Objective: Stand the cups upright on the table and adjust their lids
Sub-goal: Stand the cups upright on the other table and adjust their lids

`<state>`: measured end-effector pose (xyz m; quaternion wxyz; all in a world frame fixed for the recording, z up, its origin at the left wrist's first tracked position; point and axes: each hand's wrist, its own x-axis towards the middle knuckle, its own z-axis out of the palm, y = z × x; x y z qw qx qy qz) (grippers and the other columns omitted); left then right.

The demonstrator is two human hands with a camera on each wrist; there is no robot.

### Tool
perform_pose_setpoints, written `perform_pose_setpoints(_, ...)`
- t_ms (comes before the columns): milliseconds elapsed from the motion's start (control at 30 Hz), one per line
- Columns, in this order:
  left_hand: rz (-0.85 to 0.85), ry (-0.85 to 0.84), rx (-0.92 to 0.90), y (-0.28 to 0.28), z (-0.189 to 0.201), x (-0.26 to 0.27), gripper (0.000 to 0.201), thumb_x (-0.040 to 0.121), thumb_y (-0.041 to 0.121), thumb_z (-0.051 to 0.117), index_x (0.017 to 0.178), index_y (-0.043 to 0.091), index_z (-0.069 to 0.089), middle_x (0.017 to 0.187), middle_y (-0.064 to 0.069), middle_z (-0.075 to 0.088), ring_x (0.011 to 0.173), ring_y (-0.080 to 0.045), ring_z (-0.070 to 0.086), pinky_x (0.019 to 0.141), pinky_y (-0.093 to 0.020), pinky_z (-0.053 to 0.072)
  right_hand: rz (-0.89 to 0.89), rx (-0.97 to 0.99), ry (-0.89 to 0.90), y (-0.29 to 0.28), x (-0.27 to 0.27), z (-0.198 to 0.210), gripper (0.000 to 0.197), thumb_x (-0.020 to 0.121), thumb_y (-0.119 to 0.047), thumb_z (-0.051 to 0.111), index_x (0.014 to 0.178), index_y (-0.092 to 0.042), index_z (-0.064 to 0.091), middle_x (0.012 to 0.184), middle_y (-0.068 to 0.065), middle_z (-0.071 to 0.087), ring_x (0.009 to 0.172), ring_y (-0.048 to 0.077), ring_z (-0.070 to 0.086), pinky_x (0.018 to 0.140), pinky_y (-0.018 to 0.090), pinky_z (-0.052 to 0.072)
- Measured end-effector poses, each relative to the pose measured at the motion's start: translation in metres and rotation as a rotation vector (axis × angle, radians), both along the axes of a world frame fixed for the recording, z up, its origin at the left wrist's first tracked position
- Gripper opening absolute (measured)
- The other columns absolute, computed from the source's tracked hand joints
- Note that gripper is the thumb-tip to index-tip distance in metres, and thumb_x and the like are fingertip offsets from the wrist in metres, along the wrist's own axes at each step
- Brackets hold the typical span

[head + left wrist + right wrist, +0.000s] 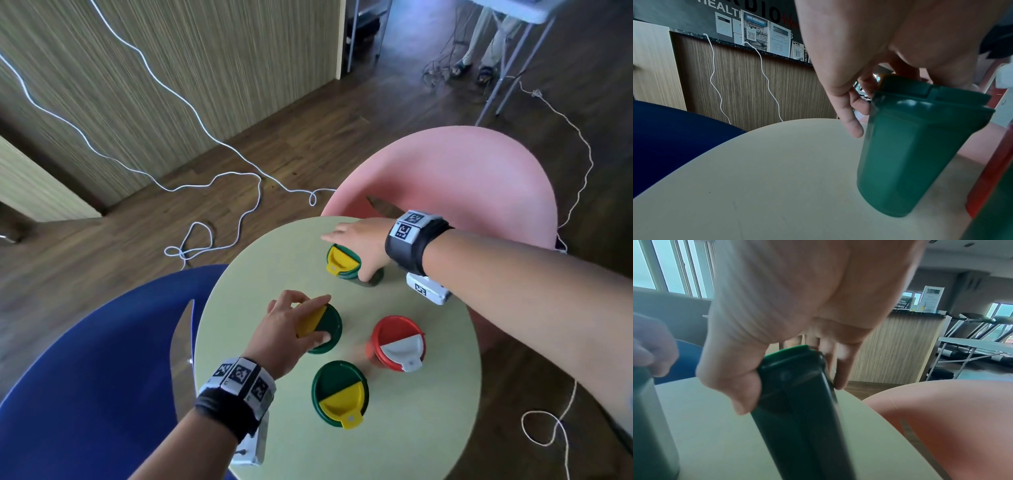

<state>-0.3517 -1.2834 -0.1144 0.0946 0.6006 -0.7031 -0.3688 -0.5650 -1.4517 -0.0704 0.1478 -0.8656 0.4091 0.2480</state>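
Four lidded cups stand on the round pale table (274, 428). At the far side my right hand (349, 257) grips a dark green cup (342, 263) with a yellow flap, thumb on its near side; the cup leans with its lid toward the left. The right wrist view shows that hand (791, 395) wrapped round the cup's body (797, 418). My left hand (308, 320) curls over the lid of a second green cup (330, 325), fingers on its yellow flap; the cup (920, 154) rests on the table. A red cup (394, 334) with a white flap and a third green cup (337, 380) stand upright nearby.
A pink chair (462, 171) sits behind the table and a blue chair (85, 377) at its left. A white cable (212, 240) loops over the wooden floor, and a rope (548, 428) lies at the right. A seated person's feet (472, 68) show far back.
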Motion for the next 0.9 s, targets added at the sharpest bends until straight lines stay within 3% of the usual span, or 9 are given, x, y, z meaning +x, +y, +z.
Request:
perform_pose_setpoints(167, -0.006, -0.013, 0.001, -0.002, 0.000, 0.000, 0.062, 0.087, 0.046, 0.075, 0.141, 0.058, 0.049, 0.136, 0.010, 0.044, 0.125, -0.019, 0.041, 0.106, -0.038, 0.043, -0.019, -0.024, -0.087, 0.019, -0.024, 0.002, 0.093, 0.063, -0.041, 0.085, 0.144, -0.025, 0.043, 0.133, -0.001, 0.049, 0.107, 0.028, 0.060, 0.072, 0.031, 0.041)
perform_pose_setpoints(300, 0.002, -0.007, -0.009, -0.001, 0.000, -0.001, 0.061, 0.086, 0.044, 0.076, 0.140, 0.056, 0.051, 0.134, 0.009, 0.045, 0.124, -0.019, 0.043, 0.106, -0.039, 0.044, -0.030, 0.007, -0.112, 0.032, -0.029, -0.003, 0.088, 0.060, -0.049, 0.087, 0.137, -0.029, 0.047, 0.127, -0.005, 0.051, 0.099, 0.023, 0.058, 0.072, 0.033, 0.045)
perform_pose_setpoints(433, 0.013, 0.003, -0.014, 0.001, -0.001, -0.001, 0.060, 0.086, 0.043, 0.077, 0.140, 0.055, 0.052, 0.133, 0.010, 0.045, 0.123, -0.020, 0.043, 0.106, -0.039, 0.044, -0.035, 0.022, -0.106, 0.038, -0.029, -0.001, 0.094, 0.060, -0.055, 0.088, 0.139, -0.027, 0.046, 0.129, -0.004, 0.050, 0.098, 0.021, 0.055, 0.074, 0.032, 0.045)
perform_pose_setpoints(633, 0.018, -0.019, -0.008, 0.001, 0.001, -0.002, 0.062, 0.088, 0.046, 0.074, 0.143, 0.054, 0.049, 0.138, 0.008, 0.044, 0.126, -0.021, 0.043, 0.107, -0.040, 0.044, -0.080, 0.031, -0.066, 0.046, -0.027, 0.012, 0.103, 0.063, -0.061, 0.086, 0.148, -0.023, 0.043, 0.139, 0.001, 0.050, 0.121, 0.025, 0.056, 0.093, 0.038, 0.051)
perform_pose_setpoints(767, 0.015, -0.071, -0.021, 0.003, 0.005, -0.004, 0.071, 0.088, 0.050, 0.072, 0.151, 0.047, 0.039, 0.142, 0.004, 0.045, 0.131, -0.024, 0.041, 0.108, -0.043, 0.044, -0.220, -0.004, -0.129, 0.058, -0.038, 0.031, 0.105, 0.069, -0.062, 0.082, 0.155, -0.021, 0.038, 0.153, 0.002, 0.043, 0.139, 0.024, 0.046, 0.109, 0.040, 0.044)
perform_pose_setpoints(833, 0.057, -0.076, -0.057, 0.007, 0.011, -0.005, 0.076, 0.088, 0.050, 0.072, 0.154, 0.041, 0.037, 0.143, 0.001, 0.046, 0.132, -0.024, 0.039, 0.109, -0.043, 0.042, -0.328, -0.034, -0.188, 0.070, -0.048, 0.042, 0.095, 0.077, -0.058, 0.078, 0.155, -0.019, 0.040, 0.157, 0.003, 0.041, 0.141, 0.024, 0.044, 0.112, 0.038, 0.041)
perform_pose_setpoints(900, 0.116, -0.069, -0.127, 0.015, 0.018, -0.005, 0.075, 0.087, 0.048, 0.074, 0.153, 0.035, 0.041, 0.140, -0.001, 0.049, 0.131, -0.025, 0.039, 0.107, -0.042, 0.041, -0.415, -0.073, -0.260, 0.088, -0.058, 0.049, 0.080, 0.084, -0.052, 0.075, 0.151, -0.018, 0.047, 0.153, 0.005, 0.048, 0.135, 0.024, 0.051, 0.108, 0.034, 0.042)
